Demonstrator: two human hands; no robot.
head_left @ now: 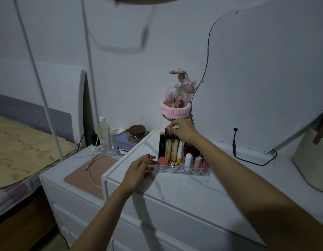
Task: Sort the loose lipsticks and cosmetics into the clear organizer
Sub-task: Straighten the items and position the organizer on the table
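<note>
Both forearms reach in from the bottom edge over the white marble-patterned desk (184,194). Going left to right: the left hand (139,171) has its fingers (151,157) loosely apart, steadying the left end of the clear organizer (183,170), which stands at the back of the desk below the mirror (265,78). The right hand (182,132) has its fingers pinched together on the top of a tall gold-and-black lipstick (168,142) in the back row. I judge that a push at an angle could tip the upright tubes beside it or slide the light organizer. Counted in front: one pink-capped jar (163,161), one yellow-tipped white tube (180,152), one white stick (188,160), two peach lipsticks. Back-row pieces are too crowded to count. No loose cosmetics show on the desk.
</note>
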